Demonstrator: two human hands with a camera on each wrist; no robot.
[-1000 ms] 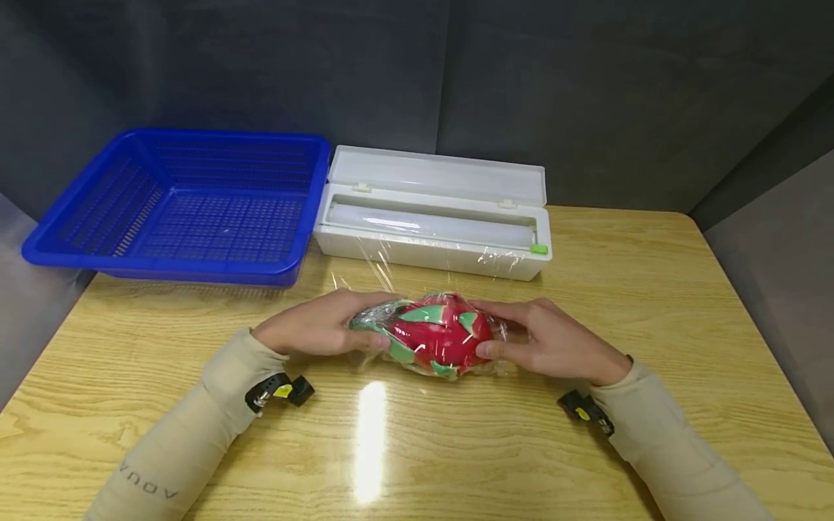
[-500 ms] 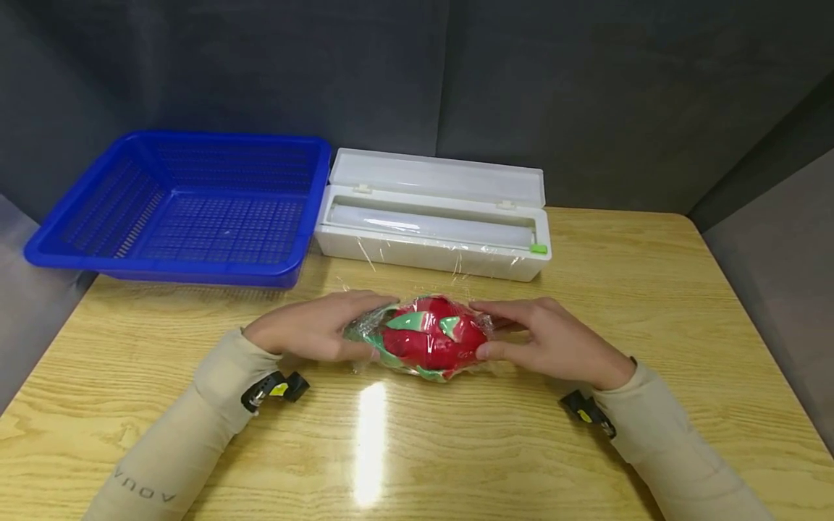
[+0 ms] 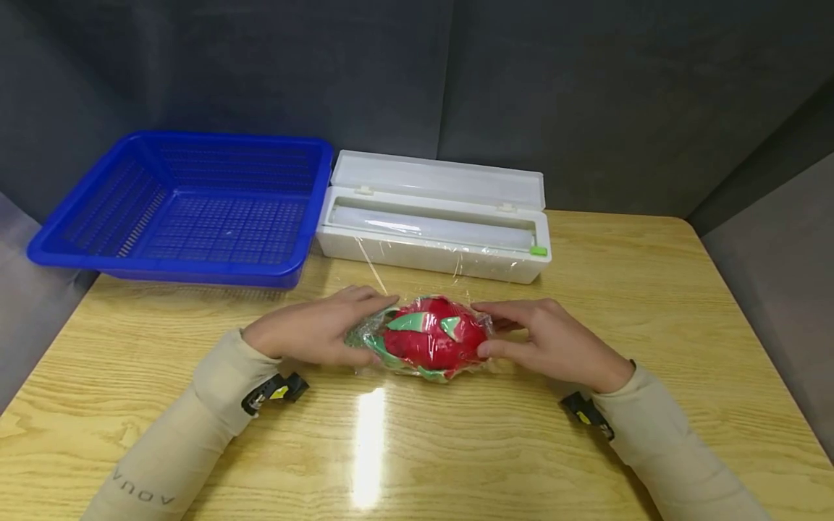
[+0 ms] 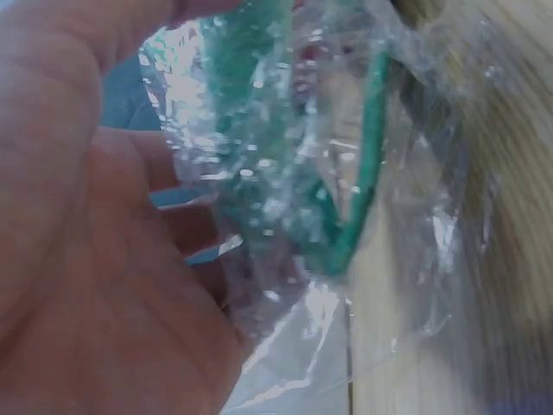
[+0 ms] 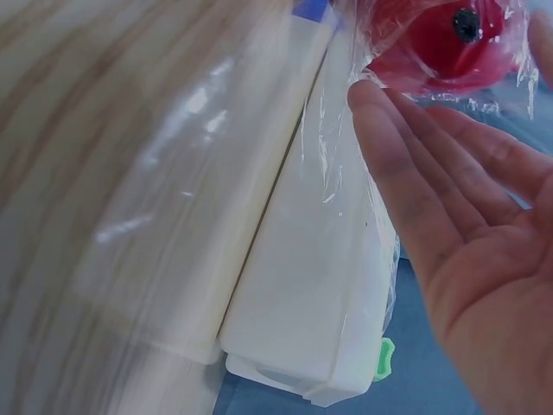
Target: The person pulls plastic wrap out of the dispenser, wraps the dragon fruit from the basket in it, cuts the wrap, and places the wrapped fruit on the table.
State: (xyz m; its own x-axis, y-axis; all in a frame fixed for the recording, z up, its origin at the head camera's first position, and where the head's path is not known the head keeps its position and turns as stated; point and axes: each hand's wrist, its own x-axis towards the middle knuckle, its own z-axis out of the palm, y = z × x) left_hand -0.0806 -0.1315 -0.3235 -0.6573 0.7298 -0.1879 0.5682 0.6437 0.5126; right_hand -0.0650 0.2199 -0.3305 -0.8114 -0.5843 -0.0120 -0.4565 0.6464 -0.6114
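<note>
A red dragon fruit (image 3: 435, 336) with green scales, wrapped in clear cling film, lies between both hands at the table's middle. My left hand (image 3: 319, 329) holds its green, crumpled-film end, thumb in front and fingers behind. In the left wrist view, bunched film (image 4: 259, 173) covers the green tips. My right hand (image 3: 550, 340) holds the red end between thumb and fingers; in the right wrist view a black spot (image 5: 467, 25) marks that end. Shiny film streaks (image 3: 373, 264) run from the fruit toward the white cling film dispenser (image 3: 430, 257).
The dispenser stands behind the fruit, lid (image 3: 436, 177) up, with a film roll (image 3: 430, 226) inside and a green slider (image 3: 538, 251) at its right end. A blue plastic basket (image 3: 195, 271) stands at the back left. A dark curtain (image 3: 586, 94) backs the wooden table (image 3: 521, 463).
The dragon fruit has turned a little and shifted slightly left, its scales facing differently. My left hand moved slightly left with it. Over the last half second, hardly anything moved.
</note>
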